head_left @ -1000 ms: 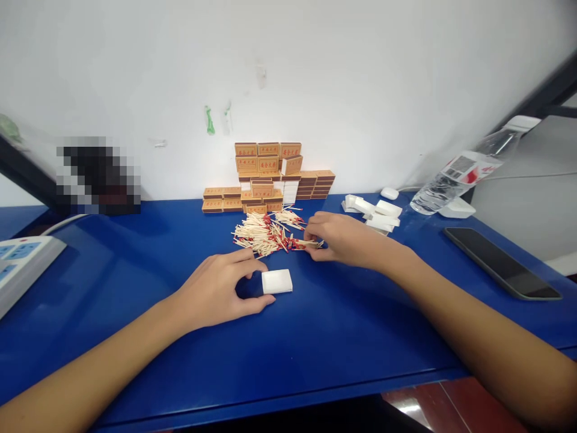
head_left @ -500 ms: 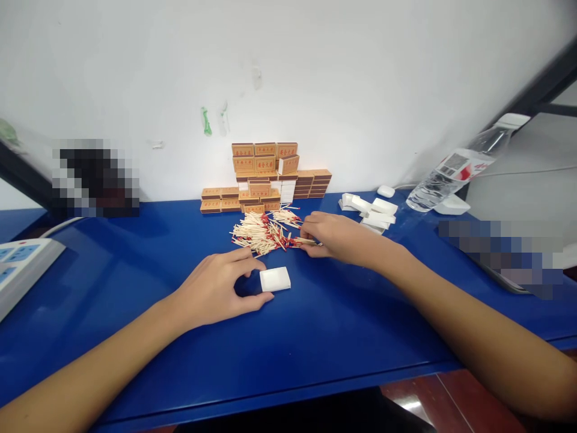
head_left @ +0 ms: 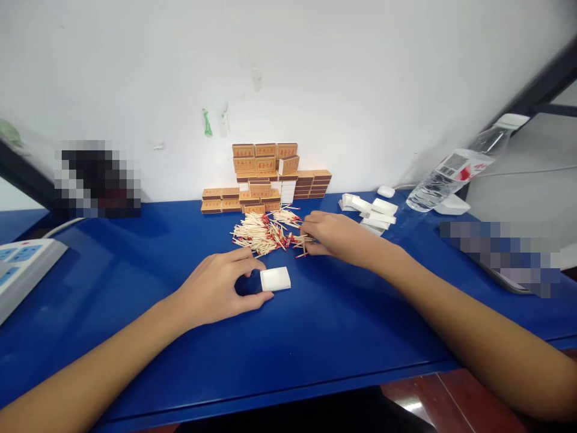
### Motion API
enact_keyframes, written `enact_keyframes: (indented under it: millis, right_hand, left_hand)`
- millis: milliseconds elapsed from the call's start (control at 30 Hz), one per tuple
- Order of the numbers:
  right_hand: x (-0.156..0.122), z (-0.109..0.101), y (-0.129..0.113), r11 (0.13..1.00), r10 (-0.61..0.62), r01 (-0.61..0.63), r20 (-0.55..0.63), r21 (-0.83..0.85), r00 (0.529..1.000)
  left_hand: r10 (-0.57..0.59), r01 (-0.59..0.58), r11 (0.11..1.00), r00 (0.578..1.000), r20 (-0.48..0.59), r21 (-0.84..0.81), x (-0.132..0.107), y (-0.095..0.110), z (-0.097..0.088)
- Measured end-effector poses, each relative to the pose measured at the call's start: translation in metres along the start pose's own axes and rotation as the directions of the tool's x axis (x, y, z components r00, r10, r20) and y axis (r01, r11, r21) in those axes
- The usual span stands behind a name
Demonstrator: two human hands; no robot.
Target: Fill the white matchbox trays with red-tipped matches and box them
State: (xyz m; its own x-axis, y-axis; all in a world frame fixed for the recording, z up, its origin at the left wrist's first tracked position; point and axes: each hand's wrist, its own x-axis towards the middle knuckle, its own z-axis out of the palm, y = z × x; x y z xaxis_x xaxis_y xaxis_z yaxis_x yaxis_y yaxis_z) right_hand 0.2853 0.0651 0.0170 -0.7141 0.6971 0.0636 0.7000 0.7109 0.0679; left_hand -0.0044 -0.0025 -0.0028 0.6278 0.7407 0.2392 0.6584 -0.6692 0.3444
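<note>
On the blue table, a small white matchbox tray [head_left: 276, 279] lies between the thumb and fingers of my left hand [head_left: 225, 282], which grips its left end. A heap of red-tipped matches [head_left: 259, 233] is spread just beyond the tray. At the heap's right edge, my right hand [head_left: 331, 234] has its fingers closed around several matches [head_left: 301, 242], whose red tips poke out to the left. My right fingertips are partly hidden, so how many matches they hold cannot be made out.
Stacked matchboxes [head_left: 265, 165] stand against the wall behind the heap. Several white trays [head_left: 374, 210] lie piled at the right, near a white case [head_left: 385, 191] and a leaning water bottle [head_left: 455, 168]. A power strip [head_left: 31, 270] sits at far left.
The matches at my right fingers have fanned out, and one now points toward the front. Both hands and the white tray have stayed almost where they were.
</note>
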Motion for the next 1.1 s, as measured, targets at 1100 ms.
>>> enact_keyframes:
  millis: [1100]
  right_hand:
    - [-0.008,-0.013,-0.058,0.970,-0.224,0.231,-0.086,0.078,0.971]
  left_hand:
    - [-0.050,0.050,0.999,0.998,-0.031,0.002,0.004,0.004,0.007]
